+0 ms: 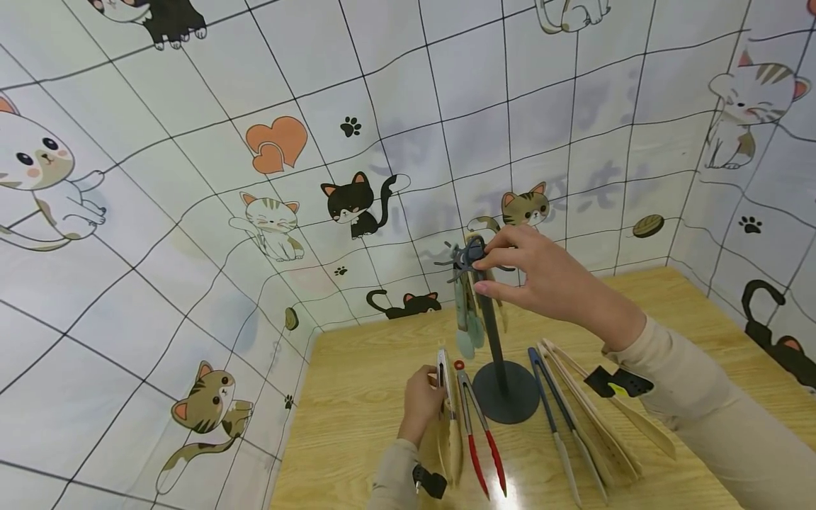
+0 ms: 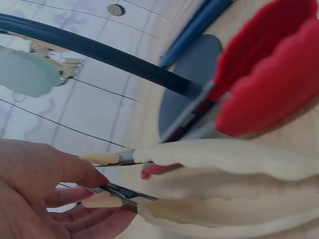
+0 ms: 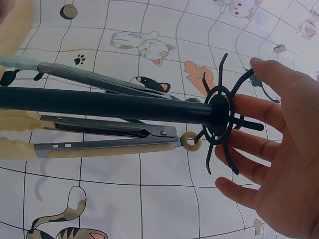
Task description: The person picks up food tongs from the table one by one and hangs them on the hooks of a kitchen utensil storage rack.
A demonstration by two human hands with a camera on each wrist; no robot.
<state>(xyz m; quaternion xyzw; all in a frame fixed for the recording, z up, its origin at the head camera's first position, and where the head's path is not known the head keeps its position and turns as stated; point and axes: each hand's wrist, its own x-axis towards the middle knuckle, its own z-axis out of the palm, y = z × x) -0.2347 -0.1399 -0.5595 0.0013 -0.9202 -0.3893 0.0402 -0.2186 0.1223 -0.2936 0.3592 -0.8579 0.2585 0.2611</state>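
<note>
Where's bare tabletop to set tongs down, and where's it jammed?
Free: the far right of the table, behind the right hand, and the far left strip by the wall. Crowded: the near centre around the stand, with the red tongs, the cream tongs in the left hand, and the blue tongs.

White grid-tiled backdrop w/ cartoon cats, orange hearts & paw prints is wrapping round light wooden tabletop, meeting its back & side edges.

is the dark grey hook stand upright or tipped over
Upright. The dark grey hook stand sits flat on its round base on the wooden table, its pole vertical, the right hand touching its top.
</note>
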